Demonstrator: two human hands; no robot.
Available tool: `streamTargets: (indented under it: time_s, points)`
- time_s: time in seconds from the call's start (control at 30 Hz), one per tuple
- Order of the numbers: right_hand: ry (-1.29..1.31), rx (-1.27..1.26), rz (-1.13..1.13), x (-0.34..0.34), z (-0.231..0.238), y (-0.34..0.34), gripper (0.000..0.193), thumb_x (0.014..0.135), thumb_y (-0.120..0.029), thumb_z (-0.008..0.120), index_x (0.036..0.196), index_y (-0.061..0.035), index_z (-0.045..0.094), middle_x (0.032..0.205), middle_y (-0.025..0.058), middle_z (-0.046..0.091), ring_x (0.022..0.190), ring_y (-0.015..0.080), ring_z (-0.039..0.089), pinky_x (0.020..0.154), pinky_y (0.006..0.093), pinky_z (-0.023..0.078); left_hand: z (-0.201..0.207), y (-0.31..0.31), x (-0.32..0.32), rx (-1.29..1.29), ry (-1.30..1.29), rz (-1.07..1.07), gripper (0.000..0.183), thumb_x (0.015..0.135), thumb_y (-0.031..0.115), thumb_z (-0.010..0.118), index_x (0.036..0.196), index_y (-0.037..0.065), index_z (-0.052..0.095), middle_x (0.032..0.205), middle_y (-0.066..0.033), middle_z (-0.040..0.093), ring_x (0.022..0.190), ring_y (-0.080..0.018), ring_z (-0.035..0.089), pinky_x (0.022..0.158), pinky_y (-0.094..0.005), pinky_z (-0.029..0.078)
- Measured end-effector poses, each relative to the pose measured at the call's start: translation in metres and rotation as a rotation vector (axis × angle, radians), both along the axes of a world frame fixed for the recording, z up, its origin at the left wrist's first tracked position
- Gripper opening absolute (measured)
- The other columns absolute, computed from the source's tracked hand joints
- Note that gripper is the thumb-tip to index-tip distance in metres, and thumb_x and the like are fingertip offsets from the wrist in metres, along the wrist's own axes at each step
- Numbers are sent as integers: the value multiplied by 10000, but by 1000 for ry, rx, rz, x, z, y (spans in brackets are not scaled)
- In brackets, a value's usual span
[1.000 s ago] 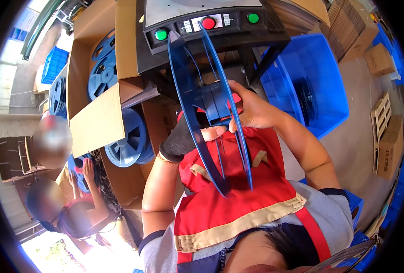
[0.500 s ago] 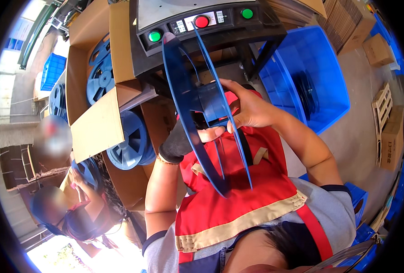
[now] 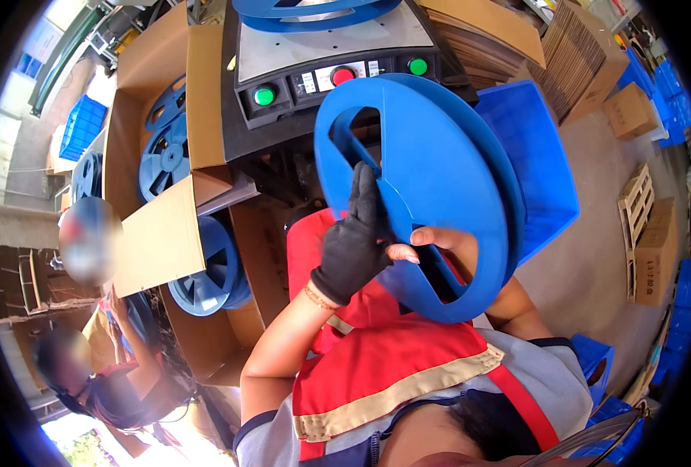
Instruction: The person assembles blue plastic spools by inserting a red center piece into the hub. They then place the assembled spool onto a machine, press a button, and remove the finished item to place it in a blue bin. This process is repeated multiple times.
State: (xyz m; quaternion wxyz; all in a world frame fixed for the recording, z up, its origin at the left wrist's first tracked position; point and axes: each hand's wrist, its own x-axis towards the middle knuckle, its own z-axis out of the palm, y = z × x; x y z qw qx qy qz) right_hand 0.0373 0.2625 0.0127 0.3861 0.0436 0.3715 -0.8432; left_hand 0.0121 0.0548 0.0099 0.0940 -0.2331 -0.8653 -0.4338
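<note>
A large blue plastic reel (image 3: 439, 171) is held up before my chest, tilted, with one flange facing me and the other behind it. My right hand (image 3: 456, 247) grips it from the right side. Its thumb shows through a cut-out in the near flange, and the other fingers are largely hidden behind. My left hand (image 3: 353, 245), in a black glove with the thumb bare, lies against the near flange by the hub. Its fingers are stretched upward and the thumb points right, close to the right thumb.
A machine panel (image 3: 305, 92) with green and red buttons stands ahead, another blue reel (image 3: 322, 17) on its top. Cardboard boxes (image 3: 205, 101) hold blue reels at left. A blue bin (image 3: 548, 163) stands behind the held reel. Another person (image 3: 139, 366) works at lower left.
The reel has turned from edge-on to show its flat face and moved right. My left hand has come from between the flanges onto the near flange. Another reel now shows on the machine.
</note>
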Motion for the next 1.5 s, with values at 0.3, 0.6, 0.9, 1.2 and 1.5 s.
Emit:
streamTargets:
  time_s: [0.3,0.6,0.9,1.2,1.5]
  points:
    - [1058,1421,-295,-47,44,30,1050,520,-156,822,1459,-204,354,1493,183,241,1321,405,342,1074,457,343,-12,-37,-87,-86,54,-94,373,825,151,649,1169,14,599,1087,-180,645,981,-348,627,859,-415,495]
    - [979,1823,-389,-84,77,88,1016,524,-130,834,1431,-245,391,1501,147,251,1248,424,400,1030,451,403,105,-54,-261,-736,567,263,739,722,164,677,1398,87,389,1366,-153,468,1267,-336,437,1099,-506,261]
    - [908,1831,-436,-134,98,128,1048,517,-135,821,1453,-239,361,1514,164,247,1334,399,342,1077,446,356,131,-61,-305,-896,458,143,357,748,201,679,1095,153,609,941,-94,649,934,-282,621,870,-411,441]
    - [1118,1764,-147,-267,117,79,1016,540,-280,802,1451,-217,356,1510,200,241,1291,459,377,1060,471,363,152,-300,-38,-341,296,347,330,629,188,790,879,6,674,762,-102,665,682,-258,649,657,-341,516]
    - [1251,1710,193,-453,119,-72,1107,519,-386,815,1483,-211,298,1531,188,186,1298,463,367,1066,449,378,73,-176,-93,-160,-405,-376,325,794,303,729,1028,84,678,849,-128,684,609,-275,659,549,-351,504]
